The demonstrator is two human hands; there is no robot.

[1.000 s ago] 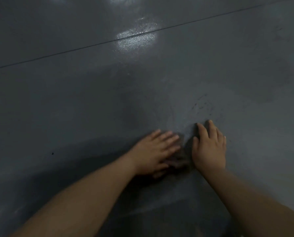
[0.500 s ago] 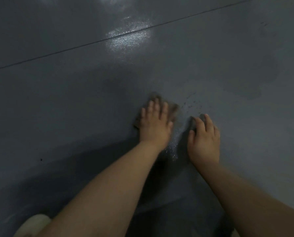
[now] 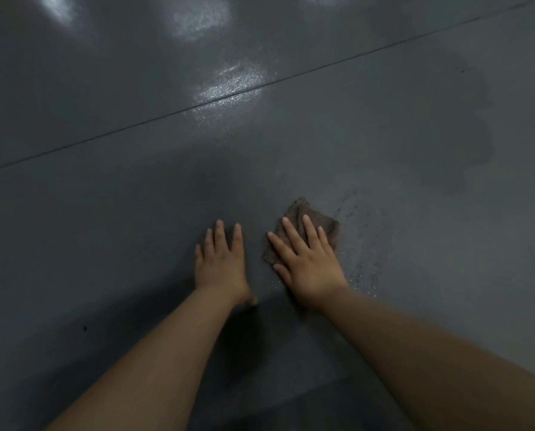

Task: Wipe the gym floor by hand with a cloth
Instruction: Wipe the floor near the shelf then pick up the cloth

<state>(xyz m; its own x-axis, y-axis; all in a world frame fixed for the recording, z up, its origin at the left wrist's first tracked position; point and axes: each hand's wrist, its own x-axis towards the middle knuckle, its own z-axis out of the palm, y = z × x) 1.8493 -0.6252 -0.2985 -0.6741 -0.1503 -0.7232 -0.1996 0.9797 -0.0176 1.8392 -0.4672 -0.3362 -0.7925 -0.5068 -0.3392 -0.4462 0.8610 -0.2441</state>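
Item, far left: grey gym floor (image 3: 110, 231), glossy, crossed by one thin dark seam line (image 3: 216, 101) running from lower left to upper right, with pale light reflections (image 3: 229, 85) astride it. Item, centre: left hand (image 3: 221, 262), palm down, fingers straight and close together, resting flat on bare floor and holding nothing; it appears to serve as a brace. Item, just right of it: right hand (image 3: 308, 262), palm down, fingers straight and spread, pressing flat on the cloth (image 3: 330, 227) without curling round it. The cloth is a small brownish-grey rag, crumpled and irregular, one corner pointing away from the person, most of it hidden under the right fingers; it lies apart from the left hand. Item, right of the cloth: scatter of dark specks (image 3: 358, 213) and wet glints, touching the cloth's right edge, so the right hand is the nearer and the coming stroke likely runs rightward. Item, far right: darker damp patch (image 3: 453, 150), well beyond.
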